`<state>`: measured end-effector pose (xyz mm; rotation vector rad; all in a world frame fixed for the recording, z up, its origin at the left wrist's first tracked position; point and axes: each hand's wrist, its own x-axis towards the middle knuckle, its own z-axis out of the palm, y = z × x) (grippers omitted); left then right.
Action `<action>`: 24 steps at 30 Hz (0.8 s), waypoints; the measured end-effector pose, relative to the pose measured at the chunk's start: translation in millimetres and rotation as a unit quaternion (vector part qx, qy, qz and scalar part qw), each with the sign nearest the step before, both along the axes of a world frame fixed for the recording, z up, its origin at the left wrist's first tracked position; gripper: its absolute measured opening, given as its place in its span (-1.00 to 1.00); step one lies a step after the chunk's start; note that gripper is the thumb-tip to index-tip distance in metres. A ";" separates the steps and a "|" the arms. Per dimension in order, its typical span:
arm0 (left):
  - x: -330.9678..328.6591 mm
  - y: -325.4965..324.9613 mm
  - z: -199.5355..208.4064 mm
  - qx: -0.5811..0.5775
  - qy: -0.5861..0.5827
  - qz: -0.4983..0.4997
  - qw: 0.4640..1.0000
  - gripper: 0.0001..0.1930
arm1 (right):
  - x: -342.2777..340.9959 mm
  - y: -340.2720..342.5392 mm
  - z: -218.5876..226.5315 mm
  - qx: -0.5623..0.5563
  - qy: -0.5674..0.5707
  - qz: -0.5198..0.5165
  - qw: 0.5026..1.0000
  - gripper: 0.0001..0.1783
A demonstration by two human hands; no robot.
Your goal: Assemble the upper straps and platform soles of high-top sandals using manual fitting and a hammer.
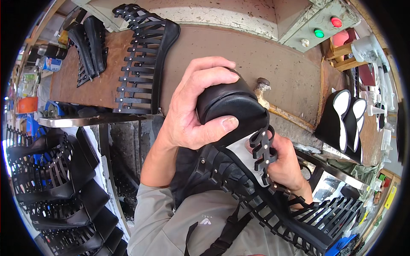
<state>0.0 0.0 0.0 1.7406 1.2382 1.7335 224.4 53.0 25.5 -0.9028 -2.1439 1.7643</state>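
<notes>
A black strappy tall boot (256,200) lies across my lap, its cut-out shaft spreading to the lower right. My left hand (192,106) is closed around its rounded, thick black end (230,100), thumb on the near side and fingers over the top. A pale inner lining (245,149) shows in the boot's opening. My right hand (284,164) grips the boot near the looped, studded straps (261,149); some of its fingers are hidden behind them. Just beyond the boot, a hammer (286,114) with a worn wooden handle rests on the workbench.
Another black strappy boot shaft (158,64) lies on the brown workbench (205,42), with folded black pieces (92,47) farther left. Black wedge soles (335,115) with white faces stand at right. Strappy boots (64,183) are piled lower left. A machine panel (322,32) has red and green buttons.
</notes>
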 end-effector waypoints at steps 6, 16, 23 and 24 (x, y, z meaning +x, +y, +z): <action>8.3 -7.3 7.0 -0.031 -0.028 0.025 0.999 -0.47 | -1.0 3.9 4.7 -0.036 -0.044 0.012 0.998 -0.75; 17.6 -11.2 25.0 -0.080 0.037 0.065 0.994 -0.46 | -1.1 6.1 4.7 -0.002 -0.059 0.032 0.998 -0.69; 20.3 -6.1 25.3 -0.078 0.040 0.052 0.995 -0.48 | -0.7 13.2 6.2 0.017 -0.112 0.064 0.992 -0.73; 20.8 -6.3 26.1 -0.077 0.041 0.053 0.995 -0.48 | -0.8 13.5 5.8 0.015 -0.111 0.064 0.992 -0.73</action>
